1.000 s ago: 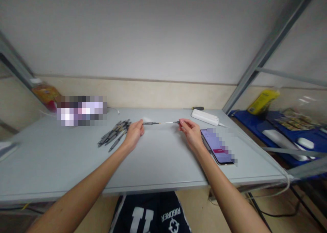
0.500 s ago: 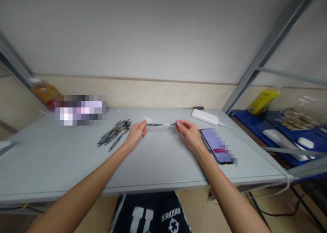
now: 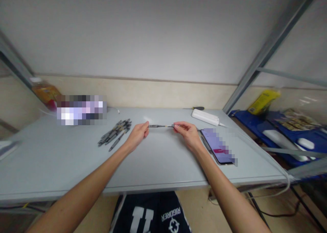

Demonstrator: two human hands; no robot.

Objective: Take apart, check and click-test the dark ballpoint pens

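A pen (image 3: 160,126) is being held level just right of the pile of pens (image 3: 114,132), pinched at 1 end by the left hand (image 3: 138,135) and at the other by the right hand (image 3: 187,135), its 2 parts seemingly being joined, a straight in-line push being called for.

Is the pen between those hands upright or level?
Level: the pen runs sideways, one end pinched by the left hand, the other by the right hand.

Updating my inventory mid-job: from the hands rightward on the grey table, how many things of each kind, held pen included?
Pen: 1
Phone: 1
White power bank with cable: 1
Screwdriver: 1
Total: 4
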